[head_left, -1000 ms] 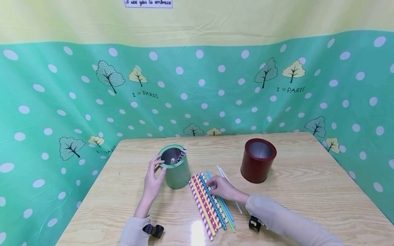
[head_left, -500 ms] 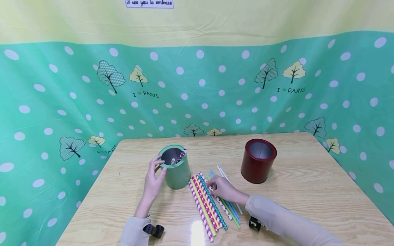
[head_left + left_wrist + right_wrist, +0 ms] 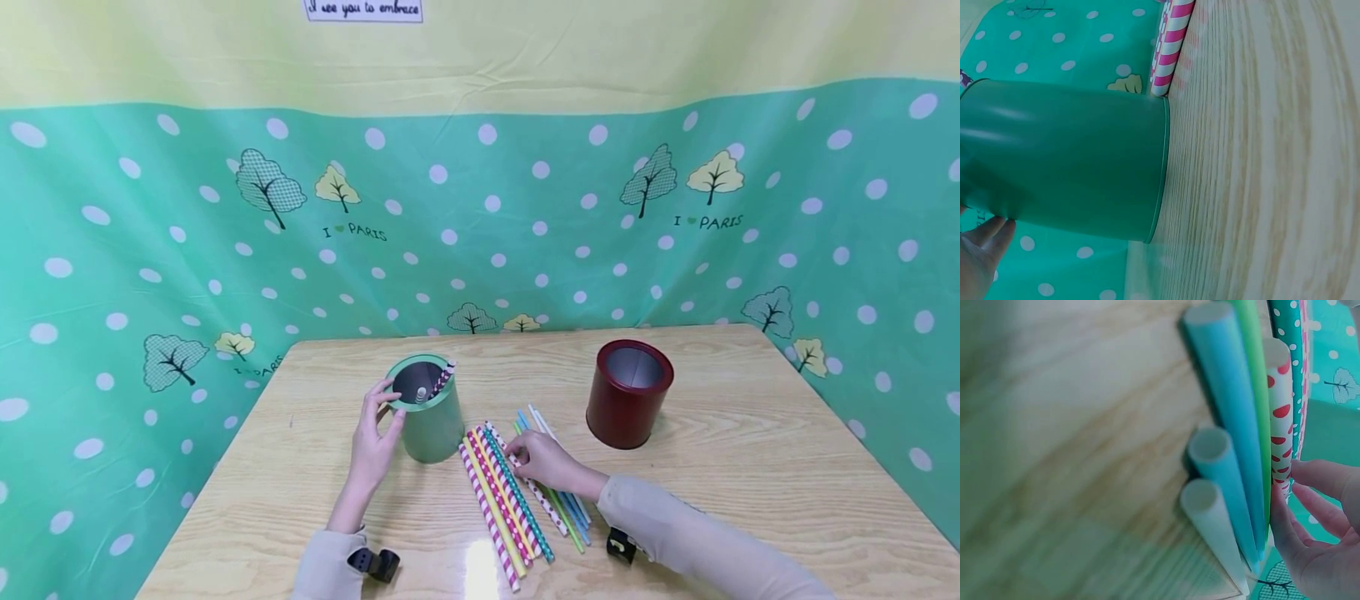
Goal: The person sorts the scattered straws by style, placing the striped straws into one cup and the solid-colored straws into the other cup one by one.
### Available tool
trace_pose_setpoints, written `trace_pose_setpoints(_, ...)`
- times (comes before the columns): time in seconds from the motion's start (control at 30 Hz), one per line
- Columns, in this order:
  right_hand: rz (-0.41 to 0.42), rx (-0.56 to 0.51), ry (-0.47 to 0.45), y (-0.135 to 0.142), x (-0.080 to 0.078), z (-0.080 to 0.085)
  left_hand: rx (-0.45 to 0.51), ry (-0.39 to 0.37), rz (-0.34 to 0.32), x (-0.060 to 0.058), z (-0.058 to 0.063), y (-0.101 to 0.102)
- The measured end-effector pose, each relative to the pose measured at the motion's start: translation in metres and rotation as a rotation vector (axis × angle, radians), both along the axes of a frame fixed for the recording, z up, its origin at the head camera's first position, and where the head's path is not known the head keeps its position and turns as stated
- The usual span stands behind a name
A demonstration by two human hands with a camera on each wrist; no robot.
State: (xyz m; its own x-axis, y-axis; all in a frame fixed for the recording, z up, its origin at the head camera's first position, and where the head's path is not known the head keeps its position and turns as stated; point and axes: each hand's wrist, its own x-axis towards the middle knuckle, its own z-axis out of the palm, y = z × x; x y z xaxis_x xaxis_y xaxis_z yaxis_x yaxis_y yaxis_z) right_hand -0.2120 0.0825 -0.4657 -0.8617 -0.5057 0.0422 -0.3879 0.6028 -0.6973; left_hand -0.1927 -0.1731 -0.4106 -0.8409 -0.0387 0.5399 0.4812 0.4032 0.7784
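In the head view my left hand (image 3: 372,446) holds the rim of a green can (image 3: 435,432), thumb near its front and fingers over the edge. Two patterned paper straws (image 3: 444,377) stand inside the can. My right hand (image 3: 550,461) is over a row of loose paper straws, pinching a white straw with red dots (image 3: 1281,411) between thumb and fingers in the right wrist view. Beside that straw lie a green straw (image 3: 1254,356), blue straws (image 3: 1225,369) and a white straw (image 3: 1210,512). The left wrist view has the can's smooth side.
A dark red can (image 3: 624,417) stands at the right of the wooden table (image 3: 720,433). Left of my right hand lie striped straws (image 3: 491,521), a yellow straw (image 3: 501,525) and a teal dotted straw (image 3: 525,508). A dotted curtain (image 3: 540,233) hangs behind.
The green and blue straws have shifted right, towards the white ones, leaving a gap beside the teal dotted straw. My left hand and both cans stay in place.
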Motion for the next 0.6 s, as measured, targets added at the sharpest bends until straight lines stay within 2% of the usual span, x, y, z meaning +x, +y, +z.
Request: trace_pose_setpoints(0.6, 0.006, -0.001, -0.003, 0.0001, -0.0002, -0.0034, -0.004, 0.008, 0.000, -0.0004, -0.0012, 0.0000)
